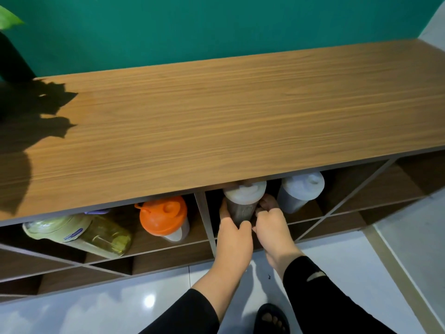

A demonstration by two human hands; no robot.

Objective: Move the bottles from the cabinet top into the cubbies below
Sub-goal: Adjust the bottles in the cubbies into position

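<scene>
A dark shaker bottle with a white lid [243,197] stands in the middle cubby, just under the wooden cabinet top [216,112]. My left hand [232,233] wraps its left side and my right hand [272,225] wraps its right side. To its right in the same cubby stands another white-lidded bottle [298,190]. The left cubby holds an orange-lidded bottle [166,219] and a large yellowish bottle [91,233] leaning to the left. No bottle stands on the cabinet top.
A green wall [216,27] backs the cabinet. Plant leaves [9,18] hang at the far left and cast a shadow on the top. Lower cubbies have diagonal dividers [320,218]. My sandalled foot [272,319] rests on the glossy white floor.
</scene>
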